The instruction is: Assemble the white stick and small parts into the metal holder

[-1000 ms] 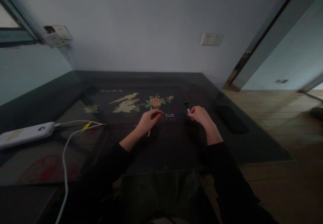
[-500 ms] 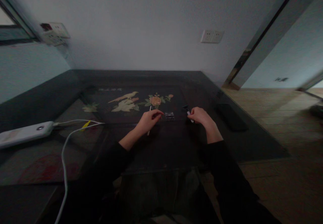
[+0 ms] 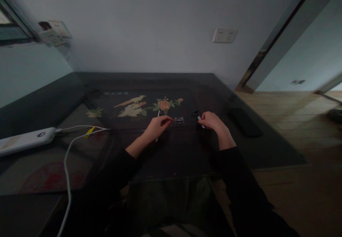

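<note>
Glossy dark glass covers the table (image 3: 171,158), with one painted bird-and-flower panel (image 3: 139,105) beneath. One left hand (image 3: 156,128) pinches a thin white stick (image 3: 158,117); one right hand (image 3: 212,121) curls round a small white-and-black tool (image 3: 199,116). Between them, at 12 o'clock, sits one small clear ridged box (image 3: 179,121). At 9 o'clock lies one smooth white power bank (image 3: 25,141) with two white cables (image 3: 68,158).

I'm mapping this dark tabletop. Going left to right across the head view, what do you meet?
White power bank → white cable → left hand, holding a thin white stick → small clear box → right hand, holding a small tool → black phone.
</note>
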A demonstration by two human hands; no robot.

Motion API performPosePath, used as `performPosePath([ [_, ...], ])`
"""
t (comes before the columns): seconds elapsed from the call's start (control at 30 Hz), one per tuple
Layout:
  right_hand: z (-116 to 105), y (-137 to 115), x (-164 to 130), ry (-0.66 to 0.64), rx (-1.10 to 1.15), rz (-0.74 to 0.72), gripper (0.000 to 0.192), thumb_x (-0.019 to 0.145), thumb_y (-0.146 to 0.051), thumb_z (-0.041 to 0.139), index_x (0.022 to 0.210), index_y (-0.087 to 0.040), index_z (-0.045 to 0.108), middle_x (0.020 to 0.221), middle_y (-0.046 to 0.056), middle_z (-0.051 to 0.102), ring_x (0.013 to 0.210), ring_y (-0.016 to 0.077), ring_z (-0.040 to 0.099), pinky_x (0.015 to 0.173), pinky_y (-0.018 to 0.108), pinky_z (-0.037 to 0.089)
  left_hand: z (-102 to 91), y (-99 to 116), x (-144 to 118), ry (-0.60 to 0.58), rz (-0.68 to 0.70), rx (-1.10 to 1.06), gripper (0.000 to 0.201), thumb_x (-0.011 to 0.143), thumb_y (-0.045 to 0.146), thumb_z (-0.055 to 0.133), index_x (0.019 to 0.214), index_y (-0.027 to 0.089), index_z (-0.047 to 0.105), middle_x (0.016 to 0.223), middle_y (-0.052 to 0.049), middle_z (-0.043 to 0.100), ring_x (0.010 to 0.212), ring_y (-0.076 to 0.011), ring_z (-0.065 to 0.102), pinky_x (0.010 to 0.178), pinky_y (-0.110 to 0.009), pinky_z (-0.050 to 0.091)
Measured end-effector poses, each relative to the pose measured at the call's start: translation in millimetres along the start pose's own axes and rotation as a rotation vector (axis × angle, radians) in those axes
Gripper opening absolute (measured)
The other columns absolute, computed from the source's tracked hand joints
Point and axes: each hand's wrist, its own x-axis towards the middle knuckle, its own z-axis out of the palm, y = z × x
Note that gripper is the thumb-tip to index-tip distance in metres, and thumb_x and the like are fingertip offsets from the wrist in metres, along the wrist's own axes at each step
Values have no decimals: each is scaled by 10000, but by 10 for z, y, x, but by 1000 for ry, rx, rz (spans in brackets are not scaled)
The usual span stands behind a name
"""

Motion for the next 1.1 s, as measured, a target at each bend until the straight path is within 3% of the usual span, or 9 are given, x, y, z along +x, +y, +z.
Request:
performPosePath([
  [0.1, -26, -22, -25, 47, 14, -39, 80, 746, -237, 675, 763, -170, 635, 672, 49, 670, 547, 149, 597, 549, 261, 396, 3, -13, 7, -2, 14, 7, 187, 898, 143, 530, 990, 159, 692, 805, -35, 715, 728, -149, 662, 677, -262, 508],
  [0.2, -48, -84, -74, 26, 133, -271, 74, 757, -229, 653, 757, -169, 611, 688, 27, 635, 594, 136, 567, 568, 253, 377, 8, -56, 28, 63, 54, 20, 213, 890, 144, 551, 1068, 168, 665, 846, -34, 699, 771, -149, 649, 682, -260, 506],
  [0.3, -56, -188, -157, -230, 336, -542, 112, 778, -270, 635, 802, -164, 608, 642, -14, 573, 577, 115, 511, 560, 239, 356, 5, -104, 48, 116, 90, 9, 411, 853, 188, 637, 1258, 170, 569, 1000, -61, 676, 810, -147, 628, 678, -262, 506],
  [0.4, -51, -280, -229, -480, 370, -673, 150, 766, -299, 649, 810, -159, 618, 608, -37, 524, 555, 106, 466, 550, 238, 335, -7, -122, 51, 25, 110, -17, 580, 805, 229, 714, 1342, 167, 505, 1080, -79, 650, 780, -135, 614, 670, -265, 505],
  [0.57, -20, -320, -236, -513, 324, -712, 119, 736, -249, 667, 759, -155, 598, 619, -29, 528, 573, 107, 475, 549, 235, 344, -27, -92, 25, -140, 126, 45, 415, 788, 239, 737, 1180, 160, 625, 838, -8, 649, 710, -130, 587, 653, -253, 476],
  [0.73, 28, -362, -274, -649, 446, -654, 282, 780, -265, 644, 1026, -130, 615, 689, 4, 629, 551, 113, 560, 517, 228, 413, -40, -76, 11, -111, 243, 118, 432, 750, 229, 782, 1148, 172, 625, 873, -11, 643, 749, -136, 588, 663, -245, 463],
  [0.83, 53, -397, -305, -704, 510, -655, 349, 849, -339, 611, 1123, -122, 608, 695, 5, 646, 465, 78, 511, 440, 202, 372, -52, -52, 2, -95, 311, 155, 422, 743, 228, 796, 1127, 178, 628, 911, -26, 644, 805, -153, 597, 693, -254, 465],
  [0.93, 81, -419, -307, -674, 589, -638, 366, 864, -333, 616, 1153, -109, 605, 670, -9, 633, 416, 50, 445, 397, 186, 315, -69, -17, -18, -62, 328, 192, 412, 746, 228, 797, 1115, 177, 621, 904, -27, 634, 818, -161, 597, 713, -266, 467],
  [1.1, 140, -465, -317, -586, 701, -624, 448, 817, -235, 665, 1244, -126, 584, 704, -9, 645, 426, 53, 466, 389, 181, 340, -98, 6, -46, -33, 383, 219, 357, 802, 211, 742, 1134, 190, 610, 926, -28, 616, 860, -164, 595, 759, -277, 476],
])
